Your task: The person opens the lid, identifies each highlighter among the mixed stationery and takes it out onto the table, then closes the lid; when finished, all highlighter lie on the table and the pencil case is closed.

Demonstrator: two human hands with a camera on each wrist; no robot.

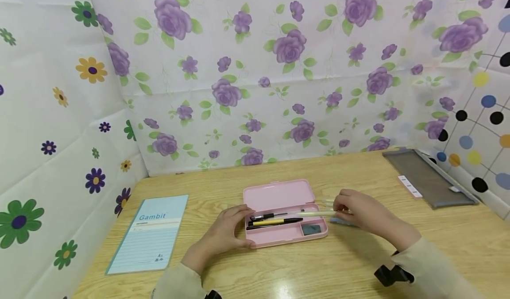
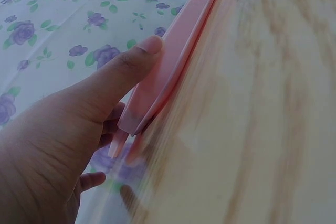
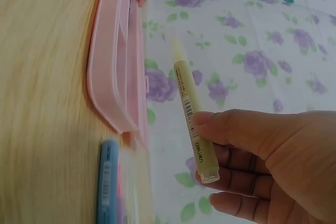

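A pink pencil case (image 1: 275, 238) lies on the table with its lid (image 1: 279, 196) laid back. My left hand (image 1: 225, 228) grips the case's left end, the thumb (image 2: 149, 45) against its near side wall. Between the thumb and fingers of my right hand (image 1: 362, 214) is a pale yellow highlighter (image 3: 190, 108), pinched near its end. It reaches leftward over the right part of the case. Inside lie a black pen (image 1: 268, 217), a yellow-and-black pen (image 1: 275, 222) and a dark grey-green eraser (image 1: 311, 229) in its own compartment.
A blue pen (image 3: 107, 182) and other pale pens (image 1: 328, 201) lie right of the case, partly behind my right hand. A light-blue notebook (image 1: 147, 235) lies at left. At far right are a grey mesh pouch (image 1: 430, 175) and a small white-and-pink strip (image 1: 409, 186). Flowered cloth (image 1: 255, 78) hangs behind the table.
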